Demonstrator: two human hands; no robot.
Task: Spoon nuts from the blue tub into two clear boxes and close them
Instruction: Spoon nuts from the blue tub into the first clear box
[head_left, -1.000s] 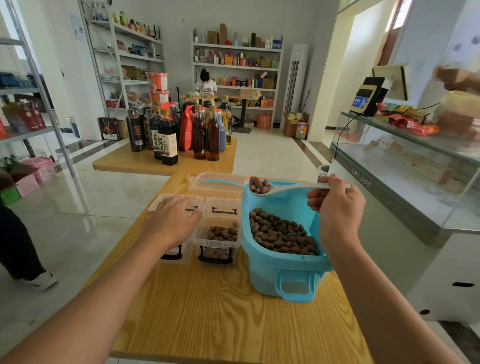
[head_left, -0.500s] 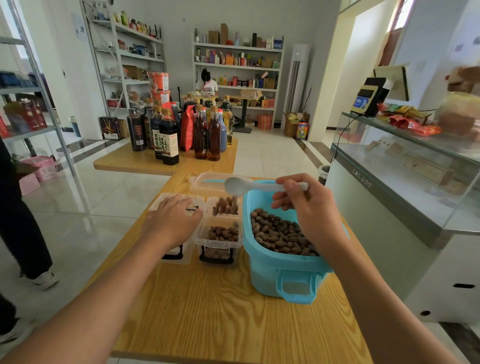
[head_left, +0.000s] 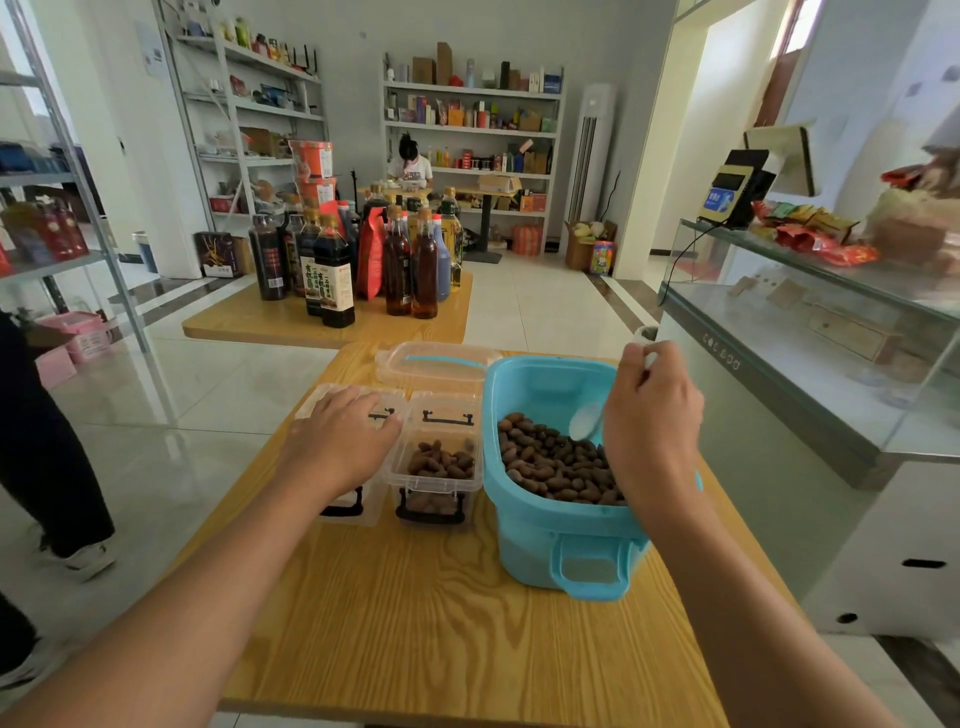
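On the wooden table, seen from the head camera, the blue tub stands at the right with nuts heaped in its near half. The right hand has its fingers curled round the handle of a white spoon, whose bowl dips toward the heap and looks empty. Just left of the tub sits an open clear box, partly filled, its lid tipped back behind it. Further left, the second box lies under the left hand, whose fingers rest flat and spread on top; whether this box holds any nuts cannot be told. A loose clear lid lies behind the boxes. The main risk, as I judge it, is spillage: a heaped scoop must cross the tub's rim to reach the box, and a knock there could scatter nuts over the table or floor. The light box could also slide if the spoon bumps it, since the left hand steadies only its neighbour. Overfilling may stop the lid from latching.
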